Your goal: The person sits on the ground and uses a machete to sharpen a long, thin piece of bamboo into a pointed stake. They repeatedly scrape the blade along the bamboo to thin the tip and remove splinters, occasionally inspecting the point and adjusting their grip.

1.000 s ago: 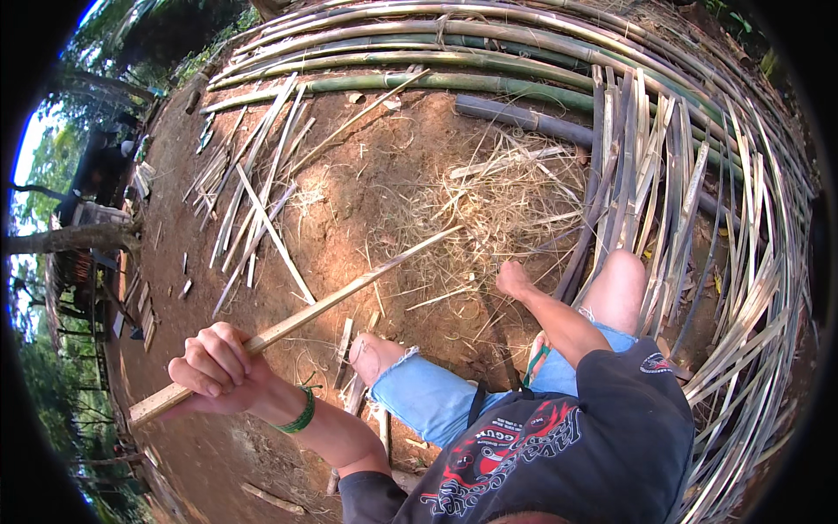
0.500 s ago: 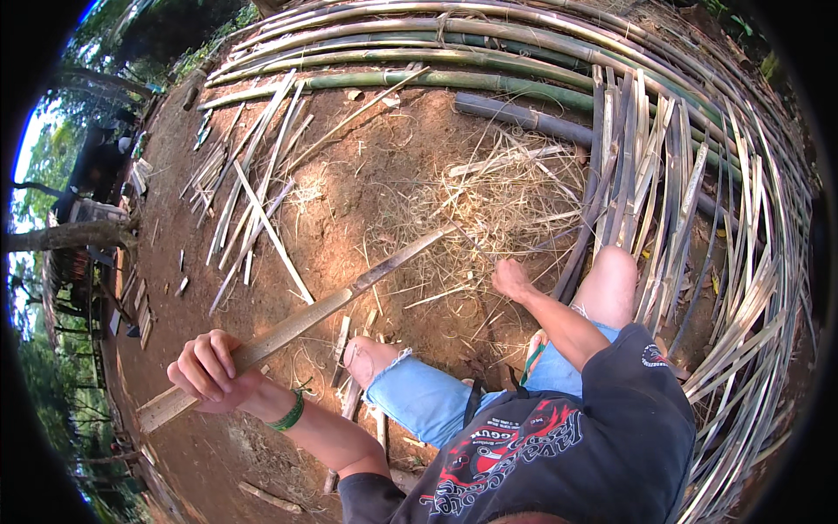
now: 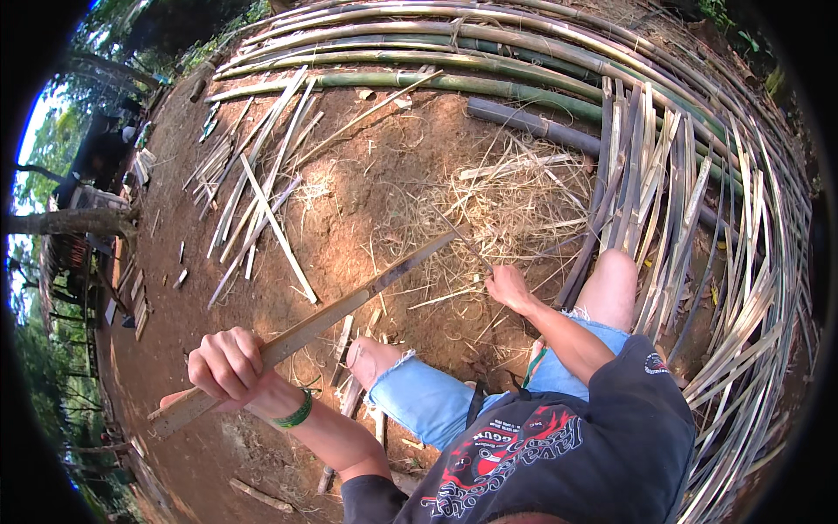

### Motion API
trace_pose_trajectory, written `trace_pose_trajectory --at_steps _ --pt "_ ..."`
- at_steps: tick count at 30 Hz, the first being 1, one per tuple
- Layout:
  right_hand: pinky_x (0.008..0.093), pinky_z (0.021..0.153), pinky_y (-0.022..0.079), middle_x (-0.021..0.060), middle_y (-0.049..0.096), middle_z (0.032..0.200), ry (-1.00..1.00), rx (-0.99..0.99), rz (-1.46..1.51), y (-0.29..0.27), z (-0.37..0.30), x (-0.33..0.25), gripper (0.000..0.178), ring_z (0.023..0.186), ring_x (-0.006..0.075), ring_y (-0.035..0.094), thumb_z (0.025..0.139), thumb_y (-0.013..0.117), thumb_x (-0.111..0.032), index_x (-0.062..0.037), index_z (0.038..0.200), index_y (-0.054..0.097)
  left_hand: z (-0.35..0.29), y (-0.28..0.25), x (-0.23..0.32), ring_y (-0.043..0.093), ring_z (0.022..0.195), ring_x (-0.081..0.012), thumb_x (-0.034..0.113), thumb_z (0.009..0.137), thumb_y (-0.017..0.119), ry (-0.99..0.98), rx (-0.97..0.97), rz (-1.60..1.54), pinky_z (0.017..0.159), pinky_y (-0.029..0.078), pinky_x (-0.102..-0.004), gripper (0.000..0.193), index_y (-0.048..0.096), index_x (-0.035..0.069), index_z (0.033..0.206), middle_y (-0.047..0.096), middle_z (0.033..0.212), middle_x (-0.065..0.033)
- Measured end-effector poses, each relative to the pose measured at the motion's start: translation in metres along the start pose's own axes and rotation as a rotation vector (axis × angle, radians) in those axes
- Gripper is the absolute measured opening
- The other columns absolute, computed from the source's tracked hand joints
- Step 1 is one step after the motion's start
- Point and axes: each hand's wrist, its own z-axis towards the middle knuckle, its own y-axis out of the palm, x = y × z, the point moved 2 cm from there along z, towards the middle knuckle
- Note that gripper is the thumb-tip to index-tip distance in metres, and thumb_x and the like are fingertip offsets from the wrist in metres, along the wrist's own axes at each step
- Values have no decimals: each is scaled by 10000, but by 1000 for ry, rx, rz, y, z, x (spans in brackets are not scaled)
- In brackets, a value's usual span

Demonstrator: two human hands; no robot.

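In my left hand [image 3: 229, 368] is the lower end of a long, flat bamboo slat [image 3: 325, 316], the fingers wrapped over it. The slat slopes up and to the right, its far end above the ground near a heap of shavings. My right hand [image 3: 509, 288] is closed, out in front of my right knee. From it a thin, dark knife [image 3: 474, 251], seen nearly edge-on, points up and left. Its blade passes by the slat's far end; whether they touch I cannot tell. The knife's handle is hidden in the fist.
Pale shavings [image 3: 511, 214] lie ahead on brown soil. Split bamboo strips [image 3: 271, 175] are scattered at the left. Long bamboo poles [image 3: 393, 57] stretch across the back, and many more strips [image 3: 655, 192] are piled at the right. My bent knees [image 3: 611, 284] frame the near ground.
My left hand and the slat have shifted slightly right, and the slat looks turned more on its edge. More of the knife's blade shows now, reaching farther up and left past the slat's end.
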Motion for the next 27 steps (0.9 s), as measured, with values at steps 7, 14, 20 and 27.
trace_pose_trajectory --at_steps 7,14,20,27 --pt "444 554 488 239 607 661 -281 -58 221 -58 -38 -80 198 597 392 635 830 593 -173 2 895 659 20 23 -20 335 285 -82 657 944 472 -87 -338 -284 302 239 -196 698 402 128 493 408 385 -11" --pt "468 602 526 270 615 632 -133 -66 -4 -42 1 -14 227 629 414 655 811 587 -152 66 809 650 39 41 -41 344 299 -88 612 967 473 -107 -438 -317 302 228 -201 705 381 120 470 393 388 -21" --pt "472 617 532 268 631 670 -224 6 133 -35 -17 -40 219 665 400 671 836 608 -163 45 837 676 31 32 -31 327 316 -83 639 965 439 -78 -359 -259 335 171 -200 720 387 103 487 402 405 -22" --pt "495 711 551 323 634 740 -14 -62 -51 -20 -1 5 245 749 450 674 809 597 -156 74 790 680 24 27 -28 335 331 -86 658 962 421 -79 -317 -207 357 143 -193 728 390 91 507 410 419 -21"
